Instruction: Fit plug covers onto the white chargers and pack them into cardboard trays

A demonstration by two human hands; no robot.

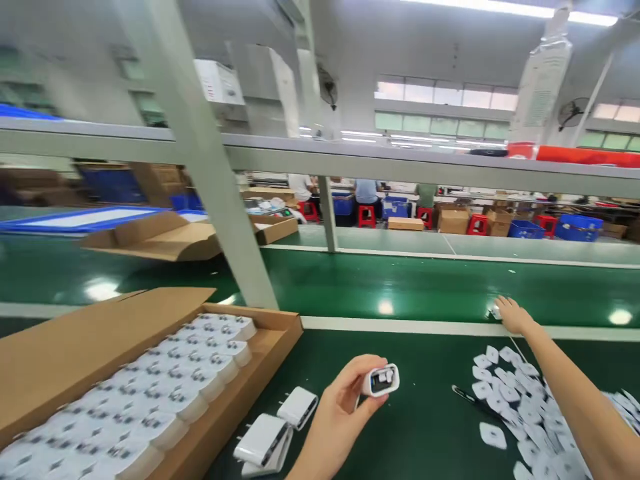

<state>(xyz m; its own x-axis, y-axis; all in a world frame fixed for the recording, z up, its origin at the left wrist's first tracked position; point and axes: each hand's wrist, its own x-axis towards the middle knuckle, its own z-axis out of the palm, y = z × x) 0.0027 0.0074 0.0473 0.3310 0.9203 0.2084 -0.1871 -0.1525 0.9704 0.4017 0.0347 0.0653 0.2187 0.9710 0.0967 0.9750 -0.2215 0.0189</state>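
My left hand grips a white charger housing between thumb and fingers. Its open end faces me, and dark and metallic parts show inside. Stretched out far to the right, my right hand is at the near edge of the green conveyor belt. Its fingers are closed around a small whitish, shiny piece that is too blurred to name. Below my right forearm lies a pile of flat white caps. Several white chargers with metal prongs lie left of my left hand, some stacked.
An open cardboard box at the left holds rows of white chargers, prongs up. A dark slim tool lies beside the caps. A slanted metal post and shelf rail cross ahead. Co-workers sit far behind.
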